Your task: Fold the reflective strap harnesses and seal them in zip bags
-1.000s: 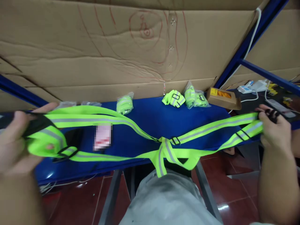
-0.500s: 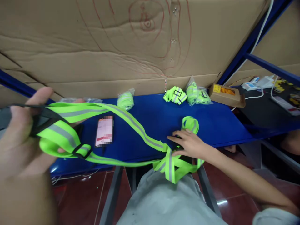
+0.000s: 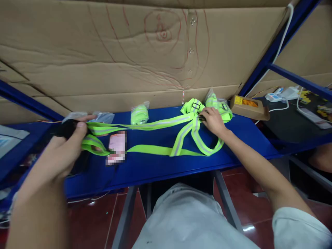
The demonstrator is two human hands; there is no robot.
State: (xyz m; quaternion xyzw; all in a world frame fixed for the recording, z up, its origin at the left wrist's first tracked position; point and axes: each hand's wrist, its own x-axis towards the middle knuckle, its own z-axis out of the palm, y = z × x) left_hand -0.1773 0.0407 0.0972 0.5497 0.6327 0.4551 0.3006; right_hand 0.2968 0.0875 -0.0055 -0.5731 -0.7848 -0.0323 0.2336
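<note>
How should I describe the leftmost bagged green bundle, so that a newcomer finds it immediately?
Find the blue table against the cardboard wall. Near its back edge, beyond the long green strap, sits a yellow-green bundle in clear plastic. Unlike the clustered bundles near the right hand, it has no other bundle beside it.

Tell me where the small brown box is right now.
In the head view, the small brown box sits toward the back right of the blue table, just right of the bagged green straps.

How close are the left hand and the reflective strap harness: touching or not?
Touching. The head view shows the left hand clasping the reflective strap harness at its bunched end, with no gap visible.
</note>
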